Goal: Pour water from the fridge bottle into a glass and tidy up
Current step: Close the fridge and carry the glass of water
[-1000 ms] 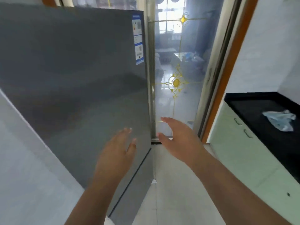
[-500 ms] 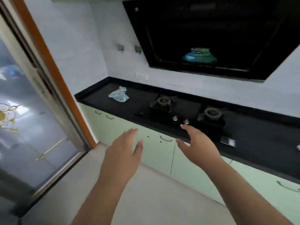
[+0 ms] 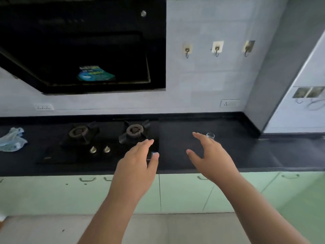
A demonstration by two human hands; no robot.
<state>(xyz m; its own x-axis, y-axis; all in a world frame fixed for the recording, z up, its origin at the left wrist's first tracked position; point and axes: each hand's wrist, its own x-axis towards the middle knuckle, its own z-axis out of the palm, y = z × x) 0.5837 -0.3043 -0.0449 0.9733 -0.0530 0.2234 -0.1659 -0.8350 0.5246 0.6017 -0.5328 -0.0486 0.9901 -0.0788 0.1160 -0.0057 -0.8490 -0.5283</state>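
Note:
A small clear glass (image 3: 210,135) stands on the black counter (image 3: 263,152), right of the stove. My right hand (image 3: 210,155) hovers in front of the glass with fingers spread and empty, hiding the lower part of it. My left hand (image 3: 136,164) is stretched out over the counter's front edge near the stove's right corner, fingers straight, holding nothing. No bottle and no fridge are in view.
A two-burner gas stove (image 3: 105,140) with two knobs sits in the counter under a black range hood (image 3: 84,44). A crumpled plastic bag (image 3: 11,140) lies at the far left. Pale green cabinets (image 3: 184,192) run below. Three wall hooks (image 3: 217,49) hang above.
The view has swung right, from the grey fridge door past the glass door to the stove counter. Both hands stay raised and empty; the glass has come into view.

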